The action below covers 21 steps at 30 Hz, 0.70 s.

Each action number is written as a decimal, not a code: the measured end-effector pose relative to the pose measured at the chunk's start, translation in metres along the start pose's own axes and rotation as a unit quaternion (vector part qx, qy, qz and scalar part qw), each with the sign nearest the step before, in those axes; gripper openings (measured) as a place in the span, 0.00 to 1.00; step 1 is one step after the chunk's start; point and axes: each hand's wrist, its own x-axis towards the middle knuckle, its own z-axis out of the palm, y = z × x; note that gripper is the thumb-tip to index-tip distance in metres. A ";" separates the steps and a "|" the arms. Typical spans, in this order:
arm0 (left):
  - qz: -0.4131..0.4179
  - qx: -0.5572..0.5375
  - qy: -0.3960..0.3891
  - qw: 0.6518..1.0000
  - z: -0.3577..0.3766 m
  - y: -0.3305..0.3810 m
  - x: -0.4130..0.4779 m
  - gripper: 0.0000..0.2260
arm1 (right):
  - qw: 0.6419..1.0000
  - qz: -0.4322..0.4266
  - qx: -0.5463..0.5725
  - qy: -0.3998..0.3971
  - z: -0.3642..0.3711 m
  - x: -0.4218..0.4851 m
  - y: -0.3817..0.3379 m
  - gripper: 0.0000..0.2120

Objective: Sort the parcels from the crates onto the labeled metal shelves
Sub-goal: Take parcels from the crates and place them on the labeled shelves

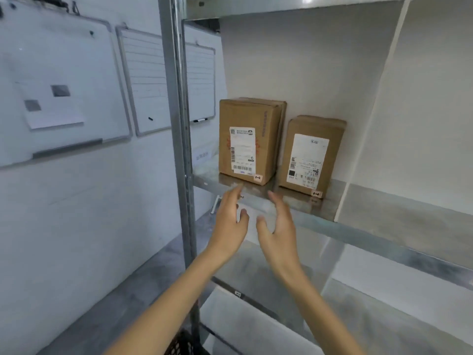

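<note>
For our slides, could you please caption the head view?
Left hand and right hand, both open, before larger parcel and smaller parcel on a metal shelf.

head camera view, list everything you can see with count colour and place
larger parcel: 1, brown cardboard with a white label, upright at the left of the shelf
smaller parcel: 1, brown with a white label, just right of it
metal shelf: 1, grey, under both parcels
divider panel: 1, white, right of the parcels
upright post: 1, grey, left of the shelf
left whiteboard: 1, white, on the wall
right whiteboard: 1, white, partly behind the post
marker: 1, black, on the right whiteboard's ledge
left hand: 1, empty, before the shelf edge
right hand: 1, empty, beside it
</note>
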 end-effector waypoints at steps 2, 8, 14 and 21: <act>-0.027 0.019 0.024 0.999 -0.021 -0.008 -0.028 0.22 | 0.999 0.009 0.011 -0.042 0.009 -0.018 0.005 0.21; -0.145 0.084 0.095 0.981 -0.081 -0.060 -0.125 0.20 | 0.980 0.041 0.042 -0.189 0.052 -0.078 0.032 0.11; -0.279 0.124 0.117 0.945 -0.119 -0.103 -0.212 0.16 | 0.941 0.097 0.015 -0.324 0.109 -0.127 0.063 0.11; -0.359 0.117 0.099 0.920 -0.135 -0.149 -0.246 0.13 | 0.902 0.123 -0.059 -0.409 0.159 -0.143 0.110 0.09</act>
